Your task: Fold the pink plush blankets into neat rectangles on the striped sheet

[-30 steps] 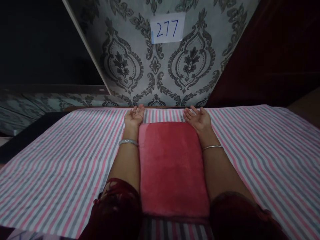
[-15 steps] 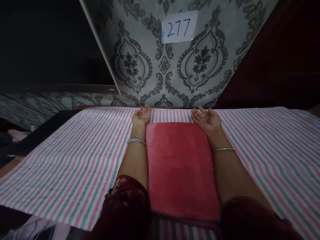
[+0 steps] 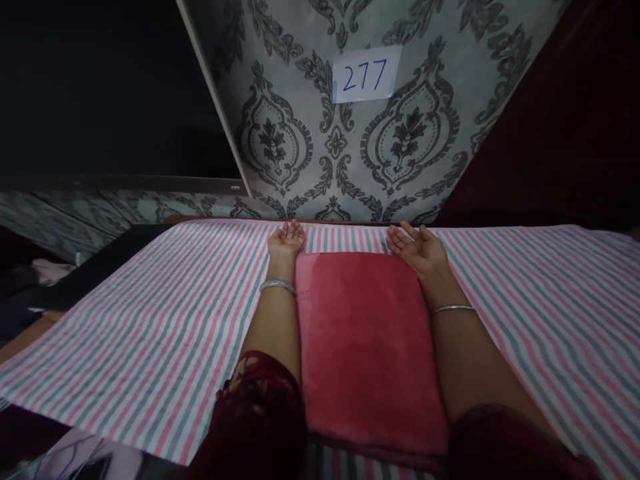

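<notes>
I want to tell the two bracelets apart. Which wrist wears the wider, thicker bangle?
The left wrist: its silver bangle is a broad band, while the bangle on the right wrist is a thin ring.

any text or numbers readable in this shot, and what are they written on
"277" - handwritten in blue on a white paper sheet stuck to the patterned wallpaper beyond the striped sheet.
No other writing shows: none on the red folded cloth lying between the left hand and right hand, nor on the bangles.
</notes>
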The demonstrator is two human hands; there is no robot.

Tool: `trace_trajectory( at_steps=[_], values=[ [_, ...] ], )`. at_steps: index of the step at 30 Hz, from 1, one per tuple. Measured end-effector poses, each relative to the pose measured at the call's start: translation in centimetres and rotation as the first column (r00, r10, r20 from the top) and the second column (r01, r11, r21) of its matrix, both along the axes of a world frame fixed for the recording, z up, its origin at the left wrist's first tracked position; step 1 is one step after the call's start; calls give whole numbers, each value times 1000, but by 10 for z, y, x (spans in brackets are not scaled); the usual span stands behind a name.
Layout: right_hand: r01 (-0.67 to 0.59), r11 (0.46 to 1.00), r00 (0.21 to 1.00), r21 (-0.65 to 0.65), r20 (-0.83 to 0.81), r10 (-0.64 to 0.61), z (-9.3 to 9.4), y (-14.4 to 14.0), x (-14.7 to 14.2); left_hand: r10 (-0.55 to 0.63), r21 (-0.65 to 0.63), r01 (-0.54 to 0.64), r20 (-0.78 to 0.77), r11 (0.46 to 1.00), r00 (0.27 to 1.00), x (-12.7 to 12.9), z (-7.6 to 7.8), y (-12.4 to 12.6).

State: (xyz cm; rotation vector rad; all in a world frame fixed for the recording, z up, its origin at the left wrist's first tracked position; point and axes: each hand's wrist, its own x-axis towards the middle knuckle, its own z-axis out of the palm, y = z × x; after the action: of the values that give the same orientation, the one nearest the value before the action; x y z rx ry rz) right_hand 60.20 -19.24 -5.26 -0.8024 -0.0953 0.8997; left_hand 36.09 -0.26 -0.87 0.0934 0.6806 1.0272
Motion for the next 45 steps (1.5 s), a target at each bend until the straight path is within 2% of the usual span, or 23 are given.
trace_trajectory(
  at_steps=[14, 25, 30, 35, 45],
  values=[
    [4, 1000, 999, -21, -35, -5, 10, 0, -7, 0, -14, 0, -10, 1000, 1000, -1, 1, 4],
    [-35, 996, 991, 76, -128, 44, 4, 4, -1, 11, 1, -11, -27, 1000, 1000, -1, 5, -1],
    [-25, 997, 990, 78, -134, 35, 5, 6, -1, 7, 1, -7, -37, 1000, 999, 1, 4, 3],
    [-46, 988, 985, 145, -160, 70, 1, 8, 2, -3, -6, 2, -54, 1000, 999, 2, 3, 8],
    [-22, 994, 985, 104, -171, 39, 8, 6, -3, -10, 13, 11, -83, 1000, 997, 4, -2, 14]
  ],
)
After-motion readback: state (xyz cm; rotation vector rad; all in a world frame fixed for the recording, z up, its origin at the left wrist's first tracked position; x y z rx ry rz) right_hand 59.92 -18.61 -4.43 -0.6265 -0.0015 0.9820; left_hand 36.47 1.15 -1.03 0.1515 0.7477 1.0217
